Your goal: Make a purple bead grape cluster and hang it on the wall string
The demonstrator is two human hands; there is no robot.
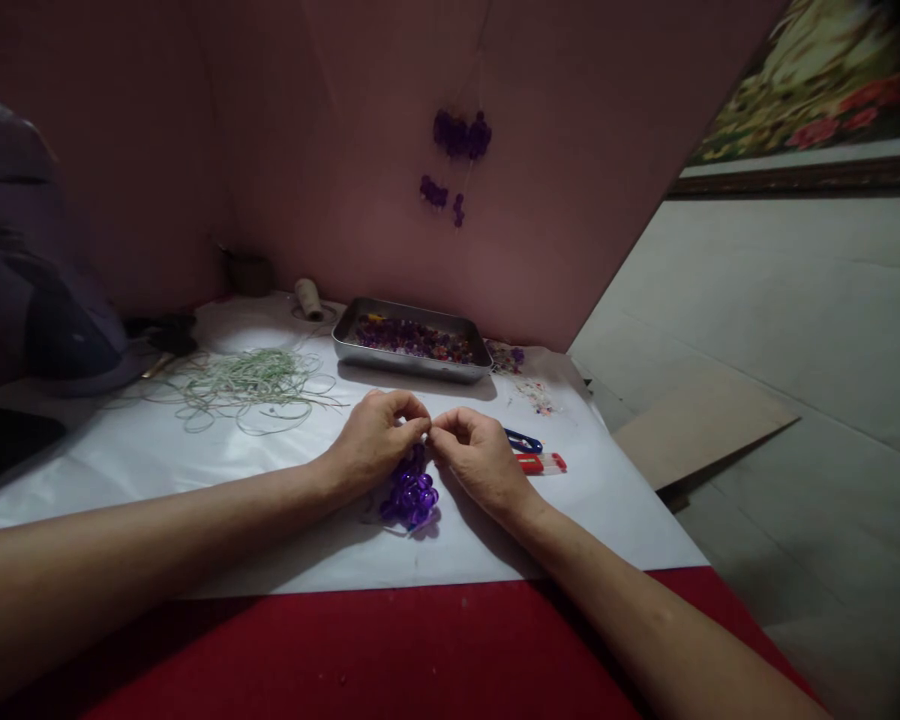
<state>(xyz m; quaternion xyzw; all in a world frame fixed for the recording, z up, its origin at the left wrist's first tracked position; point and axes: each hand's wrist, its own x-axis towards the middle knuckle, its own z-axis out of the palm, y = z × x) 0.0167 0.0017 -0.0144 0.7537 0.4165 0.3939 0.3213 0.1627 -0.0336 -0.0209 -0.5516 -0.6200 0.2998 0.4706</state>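
We note 2 hands, the left hand and right hand, fingers pinched together over a purple bead cluster. What they clamp, we cannot tell. A metal tray sits near the tabletop's far edge.

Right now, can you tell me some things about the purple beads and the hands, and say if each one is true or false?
1. Both hands meet above a bunch of purple beads. True: the left hand and right hand pinch together just over it.
2. The metal tray is bare inside. False: beads lie in it, mostly purple.
3. A pile of pale string lies left of the tray. True.
4. The red tool is in the right hand. False: it lies on the white sheet beside that hand.
5. Purple bead bunches hang on the wall behind. True.
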